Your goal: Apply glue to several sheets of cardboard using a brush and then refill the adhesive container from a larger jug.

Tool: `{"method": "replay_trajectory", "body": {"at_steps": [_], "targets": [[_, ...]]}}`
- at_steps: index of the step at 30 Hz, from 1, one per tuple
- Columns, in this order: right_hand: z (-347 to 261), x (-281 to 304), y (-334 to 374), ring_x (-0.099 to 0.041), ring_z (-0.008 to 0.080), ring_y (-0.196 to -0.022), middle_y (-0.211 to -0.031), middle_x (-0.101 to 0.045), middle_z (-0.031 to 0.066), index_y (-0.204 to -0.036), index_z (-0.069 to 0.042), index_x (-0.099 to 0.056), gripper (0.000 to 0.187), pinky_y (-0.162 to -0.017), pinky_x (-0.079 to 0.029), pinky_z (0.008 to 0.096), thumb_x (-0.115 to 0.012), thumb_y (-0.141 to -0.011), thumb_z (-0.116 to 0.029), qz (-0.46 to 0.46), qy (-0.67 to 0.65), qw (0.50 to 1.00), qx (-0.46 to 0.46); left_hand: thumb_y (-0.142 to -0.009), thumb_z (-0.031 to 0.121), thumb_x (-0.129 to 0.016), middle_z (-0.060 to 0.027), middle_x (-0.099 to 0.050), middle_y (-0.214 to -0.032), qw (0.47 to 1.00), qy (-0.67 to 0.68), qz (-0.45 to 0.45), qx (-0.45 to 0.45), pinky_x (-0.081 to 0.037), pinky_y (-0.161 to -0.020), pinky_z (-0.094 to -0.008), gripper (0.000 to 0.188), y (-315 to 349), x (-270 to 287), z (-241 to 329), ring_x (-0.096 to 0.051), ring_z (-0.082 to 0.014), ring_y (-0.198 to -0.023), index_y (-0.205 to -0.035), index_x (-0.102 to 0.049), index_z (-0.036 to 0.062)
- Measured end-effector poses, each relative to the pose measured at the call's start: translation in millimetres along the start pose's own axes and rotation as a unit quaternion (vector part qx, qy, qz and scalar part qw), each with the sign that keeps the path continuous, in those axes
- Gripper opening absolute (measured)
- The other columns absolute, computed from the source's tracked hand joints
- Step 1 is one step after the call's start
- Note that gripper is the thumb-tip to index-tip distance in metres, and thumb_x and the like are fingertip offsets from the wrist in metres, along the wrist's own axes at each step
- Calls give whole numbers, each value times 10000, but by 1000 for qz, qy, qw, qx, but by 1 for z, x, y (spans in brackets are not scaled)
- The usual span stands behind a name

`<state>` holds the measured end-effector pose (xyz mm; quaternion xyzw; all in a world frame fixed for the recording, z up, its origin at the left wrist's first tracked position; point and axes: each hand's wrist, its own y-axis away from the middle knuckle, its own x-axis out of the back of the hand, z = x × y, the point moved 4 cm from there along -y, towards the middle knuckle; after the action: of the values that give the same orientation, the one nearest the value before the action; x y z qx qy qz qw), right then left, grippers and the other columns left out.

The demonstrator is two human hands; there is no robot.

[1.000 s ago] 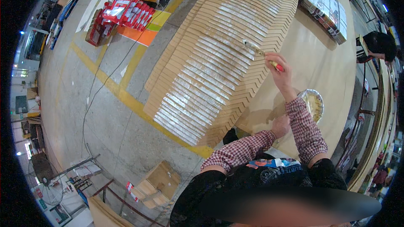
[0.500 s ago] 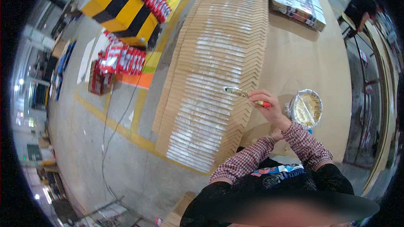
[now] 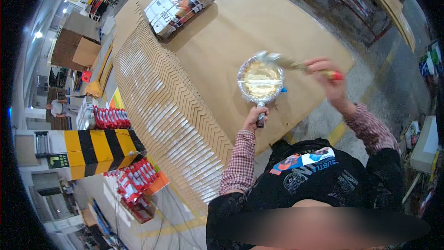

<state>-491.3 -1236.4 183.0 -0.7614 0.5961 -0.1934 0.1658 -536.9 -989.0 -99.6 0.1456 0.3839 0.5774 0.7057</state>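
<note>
My left hand (image 3: 253,118) is wrapped around the dark-tipped handle of a round pan (image 3: 242,91) on the brown table. Foil-like lining covers the pan's rim, and pale yellow paste (image 3: 261,76) fills its inside, with a whitish strip across the middle. In my right hand (image 3: 329,78), slightly smeared by motion, is a paintbrush (image 3: 291,63) with a red handle end. Its bristles point left, at the pan's far rim; whether they touch it I cannot tell. Left of the pan lie overlapping cardboard sheets (image 3: 185,97), their stepped edges streaked with something shiny and whitish.
A strapped bundle of printed sheets (image 3: 178,7) lies at the table's far left. Beyond the cardboard, on the floor, stand a yellow-and-black striped block (image 3: 99,153) and stacks of red packages (image 3: 138,180). A person (image 3: 58,107) is in the left background.
The view has turned, so the table now spreads ahead. My right hand has brought the paintbrush from over the cardboard to the pan. My left hand, mostly hidden before, now shows on the handle.
</note>
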Motion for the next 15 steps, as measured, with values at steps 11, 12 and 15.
{"method": "replay_trajectory", "body": {"at_steps": [11, 12, 15], "targets": [[-50, 298, 316, -542, 237, -1073, -1167, -545, 158, -1095, 26, -531, 238, -938, -463, 365, -478, -938, -145, 524, 31, 842, -121, -816, 116, -620, -21, -509, -607, 991, 63, 108, 44, -418, -389, -257, 135, 46, -131, -10, -472, -108, -442, -847, -501, 59], [-59, 313, 344, -542, 237, -1073, -1167, -545, 158, -1095, 26, -531, 238, -938, -463, 365, -478, -938, -145, 527, 31, 839, -129, -816, 116, -620, -21, -509, -607, 991, 60, 112, 51, -418, -389, -257, 135, 48, -154, -12, -472, -108, -442, -847, -501, 59], [-76, 355, 394, -569, 240, -1017, -1136, -559, 158, -1078, 54, -529, 249, -921, -473, 351, -479, -938, -146, 621, 44, 774, -114, -827, 109, -600, -10, -515, -620, 990, 111, 32, 86, -424, -396, -253, 112, 27, -235, -19, -484, -104, -459, -859, -501, 66]]}}
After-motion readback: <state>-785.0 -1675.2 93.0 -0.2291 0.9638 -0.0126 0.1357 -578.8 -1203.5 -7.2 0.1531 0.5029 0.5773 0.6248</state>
